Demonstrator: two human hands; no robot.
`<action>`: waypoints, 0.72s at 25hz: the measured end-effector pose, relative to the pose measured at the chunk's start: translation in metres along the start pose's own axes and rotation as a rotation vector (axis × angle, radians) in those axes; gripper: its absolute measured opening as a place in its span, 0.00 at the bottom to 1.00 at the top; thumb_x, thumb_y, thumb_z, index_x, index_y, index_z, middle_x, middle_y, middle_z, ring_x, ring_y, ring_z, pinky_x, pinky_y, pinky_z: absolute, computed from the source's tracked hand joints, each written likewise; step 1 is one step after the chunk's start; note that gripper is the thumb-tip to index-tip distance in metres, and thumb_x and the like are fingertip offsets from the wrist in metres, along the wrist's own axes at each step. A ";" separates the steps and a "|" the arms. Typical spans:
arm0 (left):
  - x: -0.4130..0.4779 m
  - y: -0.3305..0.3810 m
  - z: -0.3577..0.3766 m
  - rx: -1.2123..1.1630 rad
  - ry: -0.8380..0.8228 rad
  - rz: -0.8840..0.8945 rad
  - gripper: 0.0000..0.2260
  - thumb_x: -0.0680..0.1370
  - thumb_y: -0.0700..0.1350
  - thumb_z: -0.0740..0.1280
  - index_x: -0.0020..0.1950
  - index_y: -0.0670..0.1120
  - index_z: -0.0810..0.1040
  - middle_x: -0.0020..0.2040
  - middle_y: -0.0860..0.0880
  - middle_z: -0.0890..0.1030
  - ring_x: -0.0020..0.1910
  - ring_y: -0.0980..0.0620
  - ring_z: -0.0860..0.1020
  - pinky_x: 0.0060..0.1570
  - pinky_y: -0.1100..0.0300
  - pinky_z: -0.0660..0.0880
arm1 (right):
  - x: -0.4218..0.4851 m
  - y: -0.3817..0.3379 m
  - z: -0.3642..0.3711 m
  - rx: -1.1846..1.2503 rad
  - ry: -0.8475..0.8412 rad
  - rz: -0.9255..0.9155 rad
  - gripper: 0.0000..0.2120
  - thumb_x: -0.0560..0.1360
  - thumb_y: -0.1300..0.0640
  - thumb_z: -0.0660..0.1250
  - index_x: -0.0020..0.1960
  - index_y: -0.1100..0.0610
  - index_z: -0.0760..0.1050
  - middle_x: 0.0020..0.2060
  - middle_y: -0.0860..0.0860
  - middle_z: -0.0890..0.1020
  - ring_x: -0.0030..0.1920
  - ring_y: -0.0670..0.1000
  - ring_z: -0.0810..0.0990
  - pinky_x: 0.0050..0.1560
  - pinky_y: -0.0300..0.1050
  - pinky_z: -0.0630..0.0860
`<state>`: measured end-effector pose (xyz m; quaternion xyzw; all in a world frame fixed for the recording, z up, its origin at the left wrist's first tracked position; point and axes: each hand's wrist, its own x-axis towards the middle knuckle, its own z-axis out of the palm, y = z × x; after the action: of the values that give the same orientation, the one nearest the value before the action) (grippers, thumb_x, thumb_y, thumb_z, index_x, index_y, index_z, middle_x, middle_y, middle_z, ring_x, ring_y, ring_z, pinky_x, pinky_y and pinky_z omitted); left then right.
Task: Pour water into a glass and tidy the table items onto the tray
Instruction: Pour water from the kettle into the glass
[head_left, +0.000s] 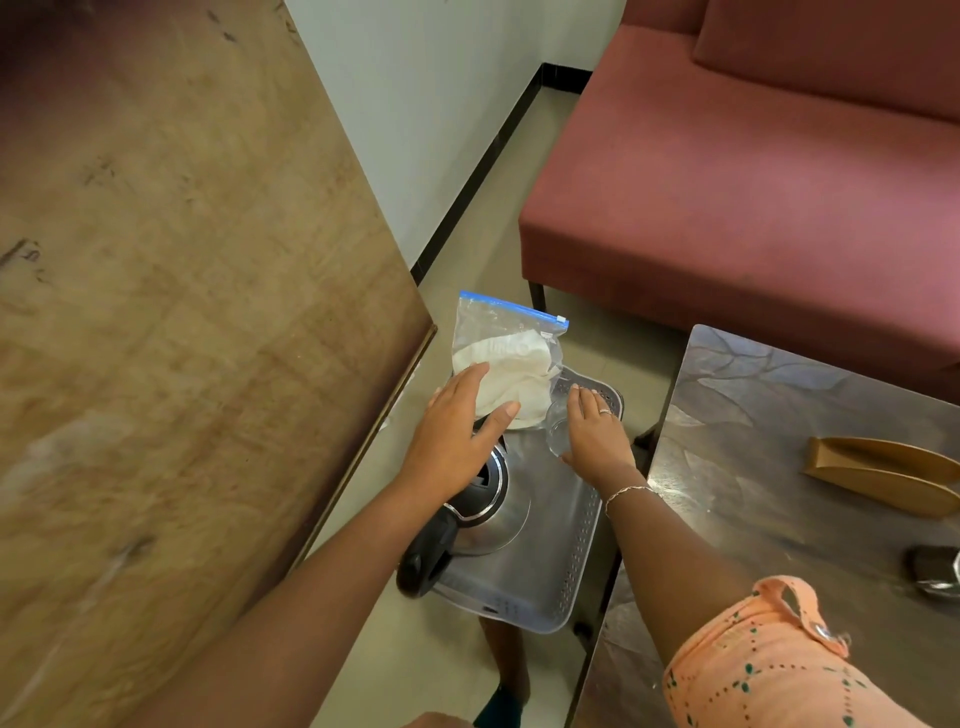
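A grey plastic tray (566, 551) with perforated walls sits low between two tables. On it stands a steel kettle (483, 514) with a black lid and handle. My left hand (457, 431) grips a clear zip bag (506, 358) of white material, which leans upright at the tray's far end. My right hand (595, 434) is wrapped around a clear glass (558, 428) standing on the tray beside the bag.
A large wooden tabletop (171, 322) fills the left. A dark metallic table (779, 467) on the right carries a gold boat-shaped dish (883, 475) and a dark object (935, 569) at the edge. A red sofa (753, 182) stands behind. My foot (506, 691) shows below the tray.
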<state>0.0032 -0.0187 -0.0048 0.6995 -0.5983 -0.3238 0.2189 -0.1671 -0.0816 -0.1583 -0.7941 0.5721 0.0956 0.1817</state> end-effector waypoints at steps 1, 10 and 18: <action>-0.001 0.002 0.000 -0.012 -0.002 -0.001 0.23 0.78 0.51 0.61 0.71 0.45 0.62 0.71 0.47 0.67 0.70 0.48 0.65 0.64 0.59 0.63 | 0.002 -0.001 0.001 0.019 0.013 0.015 0.39 0.73 0.54 0.66 0.74 0.64 0.47 0.73 0.61 0.57 0.73 0.60 0.56 0.70 0.52 0.61; -0.006 0.028 -0.002 -0.168 -0.005 -0.033 0.26 0.77 0.51 0.63 0.72 0.44 0.61 0.70 0.46 0.68 0.68 0.49 0.67 0.63 0.59 0.66 | -0.038 -0.006 -0.069 0.184 0.123 -0.006 0.39 0.66 0.53 0.73 0.70 0.61 0.57 0.68 0.58 0.64 0.67 0.58 0.63 0.65 0.49 0.64; -0.029 0.085 0.022 -0.720 -0.249 -0.344 0.34 0.72 0.61 0.66 0.71 0.44 0.62 0.71 0.48 0.67 0.69 0.51 0.66 0.70 0.54 0.62 | -0.136 -0.010 -0.183 0.352 0.343 -0.130 0.40 0.62 0.57 0.75 0.69 0.62 0.61 0.67 0.57 0.66 0.67 0.58 0.64 0.65 0.48 0.62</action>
<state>-0.0734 -0.0048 0.0440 0.6235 -0.3434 -0.6262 0.3181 -0.2126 -0.0332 0.0596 -0.7899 0.5501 -0.1535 0.2234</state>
